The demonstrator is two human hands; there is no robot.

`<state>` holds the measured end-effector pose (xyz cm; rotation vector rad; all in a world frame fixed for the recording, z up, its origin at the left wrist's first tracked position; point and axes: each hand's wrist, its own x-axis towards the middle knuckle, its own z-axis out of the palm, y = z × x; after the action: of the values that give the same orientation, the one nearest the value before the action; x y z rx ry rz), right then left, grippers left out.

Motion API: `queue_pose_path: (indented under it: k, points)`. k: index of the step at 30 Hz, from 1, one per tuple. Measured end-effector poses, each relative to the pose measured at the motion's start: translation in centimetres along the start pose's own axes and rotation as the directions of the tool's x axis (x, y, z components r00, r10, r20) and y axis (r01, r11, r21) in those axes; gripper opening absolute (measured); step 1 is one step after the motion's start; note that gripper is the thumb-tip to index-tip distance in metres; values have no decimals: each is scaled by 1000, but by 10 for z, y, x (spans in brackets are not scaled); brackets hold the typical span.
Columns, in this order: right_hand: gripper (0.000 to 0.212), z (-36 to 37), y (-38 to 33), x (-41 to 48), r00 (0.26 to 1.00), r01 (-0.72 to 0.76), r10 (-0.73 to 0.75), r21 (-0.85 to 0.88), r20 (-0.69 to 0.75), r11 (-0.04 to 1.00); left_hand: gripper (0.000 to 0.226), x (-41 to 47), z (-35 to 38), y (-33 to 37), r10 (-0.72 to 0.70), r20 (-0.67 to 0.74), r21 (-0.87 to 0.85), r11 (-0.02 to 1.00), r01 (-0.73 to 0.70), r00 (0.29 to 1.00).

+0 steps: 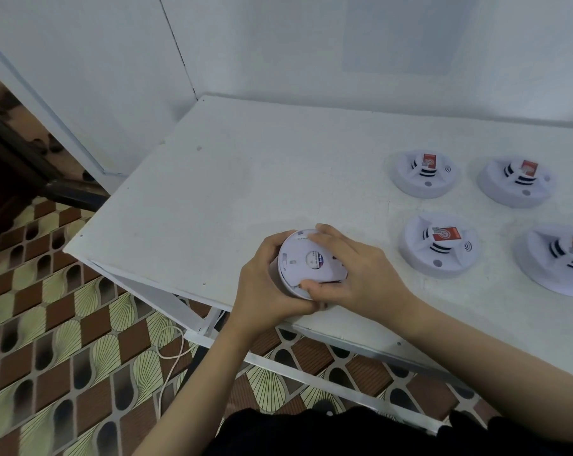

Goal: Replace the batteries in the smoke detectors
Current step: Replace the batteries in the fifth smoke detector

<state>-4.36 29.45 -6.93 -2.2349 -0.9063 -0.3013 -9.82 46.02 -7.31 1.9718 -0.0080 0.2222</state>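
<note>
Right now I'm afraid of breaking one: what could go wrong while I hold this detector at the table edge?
The held detector sits at the table edge, gripped by the left hand and right hand; a slipped grip could drop it onto the tiled floor. A sudden release might swing the right hand into the nearest detector.

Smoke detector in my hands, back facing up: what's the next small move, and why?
Probably twist the back off. The smoke detector lies back up at the table edge; your left hand grips its rim, your right hand spans the back, fingers at the far rim, thumb at the near one. No battery shows, so it likely must open first.
</note>
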Motion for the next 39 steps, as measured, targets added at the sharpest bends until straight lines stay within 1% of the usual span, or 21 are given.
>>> queue_pose_path:
  k: [4,6,8,9,11,13,15,17,20,23,26,28,30,34,37,39]
  points:
    - [65,-4,-4,2,996,-82,80,89,30,993,86,0,0,1,14,10,4,1000,-14,1000]
    - [66,-7,-10,5,989,-140,134,84,67,987,88,2,1,3,34,1,8,999,-34,999]
    - [71,-10,-17,7,974,-217,208,112,90,970,90,6,4,6,98,-18,50,994,-97,995]
    - [73,-12,-20,8,963,-263,248,157,109,952,89,9,6,9,144,-23,92,986,-141,989]
    - [72,-16,-25,10,939,-343,314,309,141,887,89,14,7,13,204,-21,136,970,-199,979]
    - [61,-19,-25,10,924,-378,353,491,147,785,93,19,7,16,243,-11,137,961,-239,970]
    - [57,-25,-24,11,918,-379,366,608,153,698,101,22,8,18,240,7,88,967,-239,971]
    - [62,-31,-24,10,925,-353,351,680,147,643,110,23,10,20,201,9,-4,980,-200,980]
    - [66,-38,-22,6,934,-321,333,721,131,614,120,23,15,19,161,3,-57,985,-161,987]
    - [59,-39,-20,3,927,-311,360,741,100,595,122,22,19,18,116,3,-87,989,-116,993]
    - [51,-40,-16,1,904,-330,419,760,84,561,115,21,20,18,31,-7,-120,992,-32,999]
    - [48,-43,-15,1,882,-359,459,782,105,510,102,21,22,16,-4,-5,-123,992,3,1000]
    - [47,-44,-14,0,864,-384,488,794,127,472,95,19,23,14,1,-26,-92,996,-3,1000]
    - [49,-43,-9,-1,844,-436,499,795,198,422,100,14,25,13,17,-87,-34,999,-20,996]
    - [47,-41,-4,-4,835,-460,488,811,256,362,100,13,26,12,48,-130,28,999,-45,990]
    - [56,-38,-1,-7,841,-467,463,805,278,365,96,13,26,11,72,-149,73,995,-61,986]
